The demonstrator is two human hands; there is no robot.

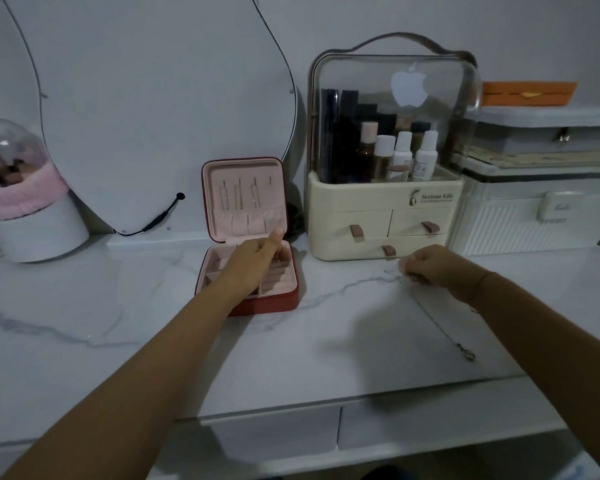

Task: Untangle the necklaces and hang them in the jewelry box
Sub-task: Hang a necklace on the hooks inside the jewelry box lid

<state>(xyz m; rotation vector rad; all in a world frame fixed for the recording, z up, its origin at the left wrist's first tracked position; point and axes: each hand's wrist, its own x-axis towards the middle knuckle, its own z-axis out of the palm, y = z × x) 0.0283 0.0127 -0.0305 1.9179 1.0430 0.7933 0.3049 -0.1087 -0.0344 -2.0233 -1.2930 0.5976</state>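
Observation:
A small red jewelry box [278, 303] with pink lining stands open on the marble table. Three thin necklaces hang from hooks inside its upright lid [239, 199]. My left hand [257, 258] reaches over the box's tray, thumb raised near the lid's pocket, fingers curled; whether it holds anything cannot be told. My right hand [430, 265] pinches one end of a thin chain necklace [440, 327] to the right of the box. The chain trails over the table toward me and ends in a clasp [468, 356].
A cream cosmetics organizer [381, 213] with a clear dome stands right behind my right hand. Clear and grey storage boxes [541, 209] sit at the far right. A curved mirror [153, 98] leans at the back, with a white pot with pink trim [32, 220] at the left.

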